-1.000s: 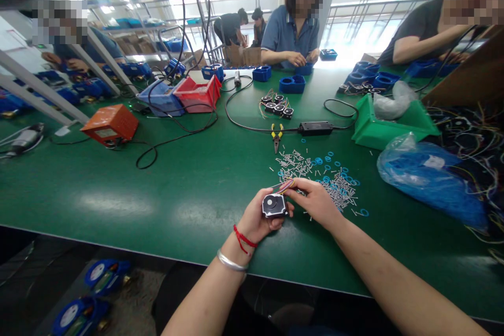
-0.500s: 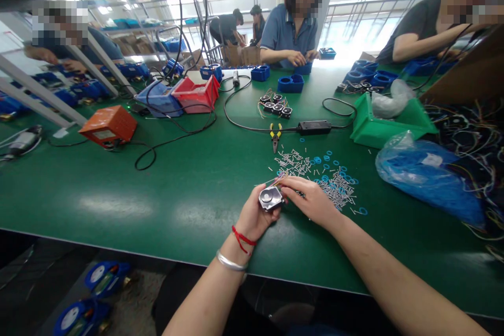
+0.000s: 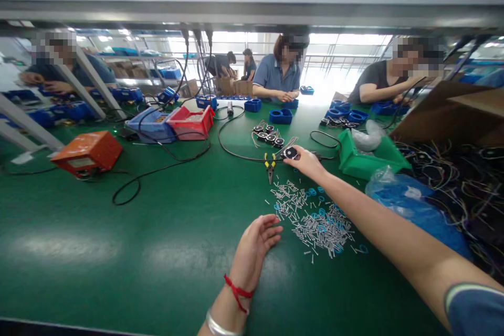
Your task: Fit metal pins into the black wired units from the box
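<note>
My right hand [image 3: 309, 163] reaches out over the table, its fingers closed on a small black module with a round face [image 3: 290, 153] and thin wires. Just left of it stands a group of similar wired modules [image 3: 271, 137]. Below the held module lie pliers with yellow handles [image 3: 270, 167]. My left hand [image 3: 258, 239] is empty near the front, palm turned inward and fingers loosely curled but apart. Right of it, small metal screws [image 3: 325, 231] are scattered in a pile, mixed with blue rings [image 3: 322, 213].
A green bin [image 3: 370, 164], a blue plastic bag [image 3: 417, 215] and tangled wired parts [image 3: 437, 168] lie on the right. An orange box [image 3: 87, 152], a red bin [image 3: 192, 128] and a blue bin [image 3: 149, 128] stand left. Black cables cross the table. Co-workers sit opposite.
The module has gone from my left hand to my right, which has moved forward to the group of modules. My left hand has opened. The view has tilted up.
</note>
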Action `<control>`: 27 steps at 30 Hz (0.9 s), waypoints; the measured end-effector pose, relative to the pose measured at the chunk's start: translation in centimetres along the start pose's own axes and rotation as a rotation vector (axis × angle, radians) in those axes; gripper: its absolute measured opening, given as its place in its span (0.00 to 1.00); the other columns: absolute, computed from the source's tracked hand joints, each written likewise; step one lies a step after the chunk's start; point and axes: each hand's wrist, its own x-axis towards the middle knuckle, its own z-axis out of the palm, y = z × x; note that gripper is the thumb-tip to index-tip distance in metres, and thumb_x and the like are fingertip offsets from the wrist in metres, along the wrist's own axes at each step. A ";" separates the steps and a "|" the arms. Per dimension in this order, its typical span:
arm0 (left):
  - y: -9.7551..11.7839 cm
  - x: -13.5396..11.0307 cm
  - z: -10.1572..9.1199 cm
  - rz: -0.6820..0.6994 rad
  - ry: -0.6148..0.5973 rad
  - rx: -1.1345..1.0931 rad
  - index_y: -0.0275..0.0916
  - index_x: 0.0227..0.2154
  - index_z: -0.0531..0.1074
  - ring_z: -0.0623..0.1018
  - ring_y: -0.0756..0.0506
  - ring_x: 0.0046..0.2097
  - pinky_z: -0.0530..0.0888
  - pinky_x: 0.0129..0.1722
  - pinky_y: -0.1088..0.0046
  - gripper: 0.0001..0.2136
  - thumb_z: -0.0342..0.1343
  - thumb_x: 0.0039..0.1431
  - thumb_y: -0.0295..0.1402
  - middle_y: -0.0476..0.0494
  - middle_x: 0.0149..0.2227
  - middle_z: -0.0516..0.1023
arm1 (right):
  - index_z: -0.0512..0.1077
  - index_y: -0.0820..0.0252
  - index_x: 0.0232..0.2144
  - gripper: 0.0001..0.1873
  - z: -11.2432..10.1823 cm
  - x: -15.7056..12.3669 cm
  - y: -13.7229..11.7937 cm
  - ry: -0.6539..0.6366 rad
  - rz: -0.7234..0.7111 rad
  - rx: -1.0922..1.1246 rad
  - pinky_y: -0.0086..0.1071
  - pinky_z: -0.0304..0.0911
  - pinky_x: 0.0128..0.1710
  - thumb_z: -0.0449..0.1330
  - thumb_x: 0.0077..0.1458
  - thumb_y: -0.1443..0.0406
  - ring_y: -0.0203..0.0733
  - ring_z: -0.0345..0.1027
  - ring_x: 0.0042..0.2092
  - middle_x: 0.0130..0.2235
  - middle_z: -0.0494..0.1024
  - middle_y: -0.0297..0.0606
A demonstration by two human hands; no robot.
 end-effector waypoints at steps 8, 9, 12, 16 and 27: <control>0.8 0.4 -0.6 0.032 0.018 0.023 0.31 0.34 0.71 0.75 0.47 0.35 0.70 0.34 0.72 0.13 0.54 0.54 0.37 0.36 0.37 0.74 | 0.69 0.66 0.38 0.12 0.8 10.6 2.0 -0.028 0.189 -0.056 0.35 0.66 0.37 0.57 0.57 0.61 0.37 0.68 0.36 0.38 0.73 0.38; 0.9 0.5 -0.7 0.033 0.030 0.017 0.31 0.34 0.71 0.75 0.47 0.34 0.70 0.34 0.73 0.12 0.54 0.53 0.37 0.37 0.37 0.74 | 0.69 0.66 0.39 0.12 1.1 10.6 1.8 -0.014 0.169 -0.039 0.36 0.66 0.38 0.57 0.56 0.62 0.38 0.68 0.37 0.38 0.73 0.39; 1.1 0.5 -0.7 0.018 0.037 0.005 0.31 0.33 0.71 0.75 0.47 0.34 0.70 0.33 0.73 0.12 0.55 0.52 0.36 0.37 0.35 0.74 | 0.67 0.69 0.45 0.15 1.6 8.9 1.6 0.068 0.083 0.013 0.37 0.65 0.43 0.56 0.55 0.68 0.42 0.68 0.41 0.41 0.73 0.46; 0.9 0.1 -0.3 -0.015 0.031 0.013 0.31 0.33 0.72 0.75 0.47 0.34 0.72 0.33 0.73 0.11 0.56 0.51 0.35 0.38 0.35 0.75 | 0.64 0.63 0.51 0.20 0.4 1.8 3.5 0.181 -0.051 0.039 0.38 0.58 0.53 0.51 0.54 0.73 0.41 0.65 0.49 0.49 0.71 0.44; -0.2 -0.6 0.9 -0.214 0.157 0.097 0.33 0.32 0.74 0.77 0.45 0.35 0.76 0.33 0.71 0.09 0.54 0.47 0.27 0.39 0.36 0.77 | 0.67 0.61 0.44 0.15 -16.5 -20.8 20.9 0.482 0.087 -0.308 0.36 0.57 0.53 0.46 0.56 0.71 0.41 0.63 0.49 0.46 0.71 0.42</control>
